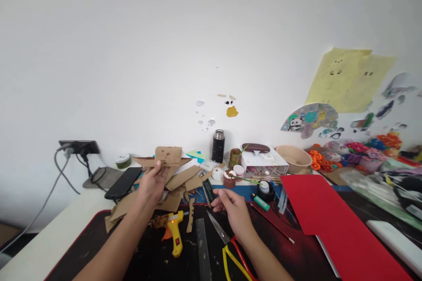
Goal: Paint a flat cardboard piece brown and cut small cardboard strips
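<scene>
My left hand point(154, 180) holds up a small cardboard piece point(169, 156) with dark spots and pointed ends, its thumb on the lower front. My right hand point(231, 206) hovers over the mat to the right, fingers curled, and whether anything is between them is too small to tell. Below my right hand lie scissors point(220, 229) with red and yellow handles. A yellow glue gun point(176, 233) with a lit orange light rests between my forearms, beside a clear ruler point(202, 248) and a notched cardboard strip point(190, 216).
Cardboard scraps point(184, 180) pile up behind my left hand. A black phone point(123, 183) lies at left. Farther back stand a black bottle point(218, 147), small jars point(230, 178) and a beige bowl point(294, 159). Red sheets point(332, 224) cover the right side.
</scene>
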`<state>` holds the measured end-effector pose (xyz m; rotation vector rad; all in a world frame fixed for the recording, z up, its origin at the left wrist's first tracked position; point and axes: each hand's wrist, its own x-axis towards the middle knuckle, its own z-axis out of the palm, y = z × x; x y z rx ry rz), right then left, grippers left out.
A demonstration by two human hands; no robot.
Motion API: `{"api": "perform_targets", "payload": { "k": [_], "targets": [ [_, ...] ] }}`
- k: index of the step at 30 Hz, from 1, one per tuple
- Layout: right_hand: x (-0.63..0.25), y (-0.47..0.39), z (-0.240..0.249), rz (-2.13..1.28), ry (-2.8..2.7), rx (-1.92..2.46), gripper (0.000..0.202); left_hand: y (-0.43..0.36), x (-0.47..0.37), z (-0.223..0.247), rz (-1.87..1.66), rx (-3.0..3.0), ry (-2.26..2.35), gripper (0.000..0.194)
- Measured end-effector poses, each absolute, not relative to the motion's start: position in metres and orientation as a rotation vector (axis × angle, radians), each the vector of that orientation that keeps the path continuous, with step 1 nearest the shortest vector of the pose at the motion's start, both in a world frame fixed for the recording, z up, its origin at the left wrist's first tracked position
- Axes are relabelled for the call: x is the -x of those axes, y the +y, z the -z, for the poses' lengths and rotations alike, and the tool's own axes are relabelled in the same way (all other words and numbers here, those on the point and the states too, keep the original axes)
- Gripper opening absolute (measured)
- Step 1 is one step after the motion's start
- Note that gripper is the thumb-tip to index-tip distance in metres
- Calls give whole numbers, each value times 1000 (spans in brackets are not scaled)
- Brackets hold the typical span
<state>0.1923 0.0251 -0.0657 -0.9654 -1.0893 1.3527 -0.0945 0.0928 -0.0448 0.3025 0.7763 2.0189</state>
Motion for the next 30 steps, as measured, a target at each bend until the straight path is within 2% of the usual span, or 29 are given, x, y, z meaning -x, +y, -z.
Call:
{"api": "perform_targets", "payload": {
  "k": [3, 7, 9, 14, 18, 24, 28, 30],
  "targets": [
    [-193, 24, 63, -1338, -1101, 974, 85, 93, 95, 47, -2018, -305, 774, 17],
    [-192, 23, 62, -1339, -1120, 976, 86, 95, 95, 50, -2009, -311, 774, 39],
    [-192, 23, 62, -1345, -1123, 972, 87, 95, 95, 52, -2002, -310, 771, 42],
    [-192, 22, 63, -1348, -1133, 959, 86, 95, 92, 54, -1980, -314, 734, 29],
    [-192, 23, 66, -1347, -1146, 960, 89, 96, 90, 56, -1957, -308, 708, 38],
    [-191, 24, 69, -1322, -1195, 957, 86, 100, 95, 62, -1953, -251, 727, 28],
    [-191, 22, 70, -1312, -1243, 952, 85, 101, 96, 64, -1941, -250, 744, 41],
    [-191, 21, 70, -1310, -1249, 946, 84, 101, 95, 65, -1931, -257, 749, 35]
  ]
}}
